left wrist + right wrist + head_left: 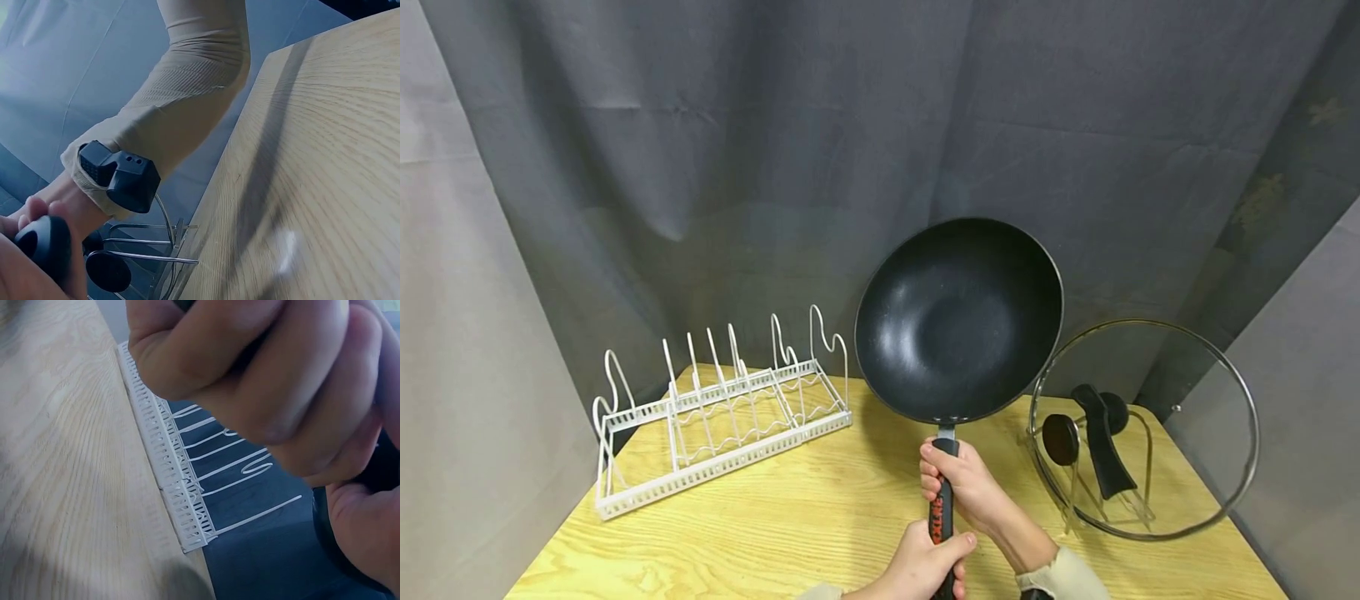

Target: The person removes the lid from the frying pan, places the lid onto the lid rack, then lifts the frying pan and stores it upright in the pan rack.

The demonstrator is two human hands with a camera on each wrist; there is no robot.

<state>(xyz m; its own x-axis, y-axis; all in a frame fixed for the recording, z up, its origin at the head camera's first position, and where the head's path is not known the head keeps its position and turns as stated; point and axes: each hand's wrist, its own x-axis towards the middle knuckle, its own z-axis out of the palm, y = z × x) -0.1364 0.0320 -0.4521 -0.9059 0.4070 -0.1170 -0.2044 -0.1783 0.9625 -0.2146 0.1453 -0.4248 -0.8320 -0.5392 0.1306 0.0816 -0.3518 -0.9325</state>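
A black wok [958, 321] is held up off the table with its dark inside facing me. My right hand [973, 483] grips its black handle [941, 518] just below the pan, fingers wrapped round it. Lower down, my left hand [925, 562] grips the same handle near its end. In the left wrist view the handle's rounded end [53, 247] pokes out of the left hand. Curled fingers [300, 375] of the right hand fill the top of the right wrist view and hide most of the handle there.
A white wire rack [722, 425] with upright dividers stands on the left of the wooden table [760, 533]. At the right, a round glass lid [1251, 433] with a metal rim stands tilted by a wire stand [1148, 467]. Grey curtains [737, 167] close off the back.
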